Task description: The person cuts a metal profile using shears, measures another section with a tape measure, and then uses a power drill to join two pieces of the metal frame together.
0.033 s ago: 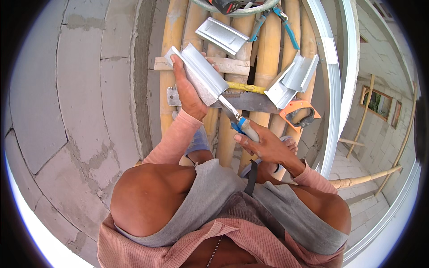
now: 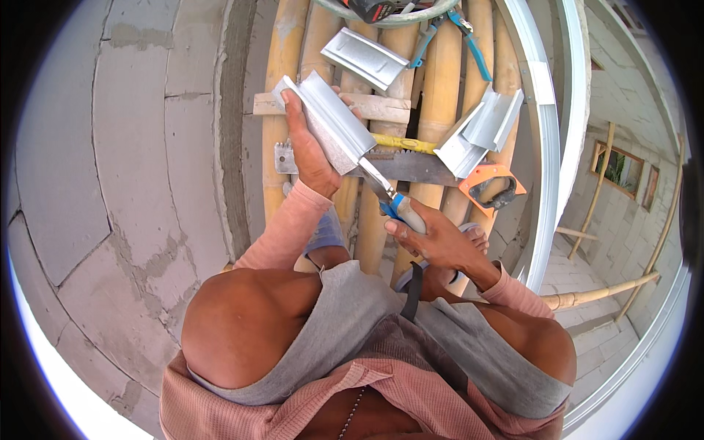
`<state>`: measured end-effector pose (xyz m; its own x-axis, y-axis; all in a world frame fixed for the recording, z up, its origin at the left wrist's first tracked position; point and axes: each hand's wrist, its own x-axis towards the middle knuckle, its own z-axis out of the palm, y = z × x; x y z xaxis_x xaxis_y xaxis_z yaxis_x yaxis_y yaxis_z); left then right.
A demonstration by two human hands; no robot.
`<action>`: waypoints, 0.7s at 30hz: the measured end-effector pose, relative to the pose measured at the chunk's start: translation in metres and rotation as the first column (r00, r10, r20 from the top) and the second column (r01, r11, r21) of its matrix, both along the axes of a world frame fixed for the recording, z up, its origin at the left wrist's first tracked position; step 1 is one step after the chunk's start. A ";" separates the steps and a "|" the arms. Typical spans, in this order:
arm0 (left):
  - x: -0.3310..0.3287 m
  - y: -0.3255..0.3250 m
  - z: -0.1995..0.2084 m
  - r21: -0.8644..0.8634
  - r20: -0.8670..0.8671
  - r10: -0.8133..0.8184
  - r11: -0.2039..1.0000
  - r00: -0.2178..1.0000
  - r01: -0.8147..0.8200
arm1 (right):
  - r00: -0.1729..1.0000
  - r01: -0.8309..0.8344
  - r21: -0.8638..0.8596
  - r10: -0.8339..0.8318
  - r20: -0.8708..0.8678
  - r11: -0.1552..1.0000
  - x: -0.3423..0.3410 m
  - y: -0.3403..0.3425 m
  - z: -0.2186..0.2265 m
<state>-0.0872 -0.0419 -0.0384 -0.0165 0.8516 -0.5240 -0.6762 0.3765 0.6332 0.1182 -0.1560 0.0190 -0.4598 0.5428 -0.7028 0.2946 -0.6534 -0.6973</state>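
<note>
My left hand [image 2: 312,150] is wrapped round a short piece of galvanized metal channel [image 2: 334,110], thumb along its near side and fingertips on the far side. The channel slants from upper left to lower right above bamboo poles. My right hand [image 2: 444,238] grips tin snips [image 2: 412,215] with grey and blue handles. Their jaws meet the channel's lower right end; whether the blades are apart I cannot tell. Beneath the channel lies a hand saw [image 2: 411,167] with an orange handle, beside a yellow bar [image 2: 407,144].
Another channel piece [image 2: 364,59] lies beyond my left hand, and two overlapping pieces [image 2: 495,121] rest right of the saw. Blue-handled pliers [image 2: 477,55] sit by a basin rim [image 2: 449,7]. A long metal channel [image 2: 546,150] runs along the right; a block wall [image 2: 136,147] stands left.
</note>
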 end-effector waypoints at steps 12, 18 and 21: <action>-0.037 -0.013 -0.011 0.137 0.669 -0.457 0.851 0.586 0.507 | 0.970 -0.007 -0.307 -0.068 -0.235 0.952 0.062 0.010 0.029; -0.049 -0.015 -0.007 -0.055 0.903 -0.338 0.524 0.266 0.850 | 0.935 -0.190 0.054 0.164 0.316 0.980 0.086 0.021 0.024; -0.050 -0.016 -0.013 -0.033 0.934 -0.314 0.402 0.172 0.915 | 0.901 -0.286 0.252 0.171 0.398 0.924 0.084 0.008 0.014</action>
<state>-0.1370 -0.0582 -0.0510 0.9676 -0.1028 -0.2305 -0.0032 0.9083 -0.4182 0.2024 -0.1475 0.0327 -0.3419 0.6630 -0.6660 0.6791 -0.3156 -0.6628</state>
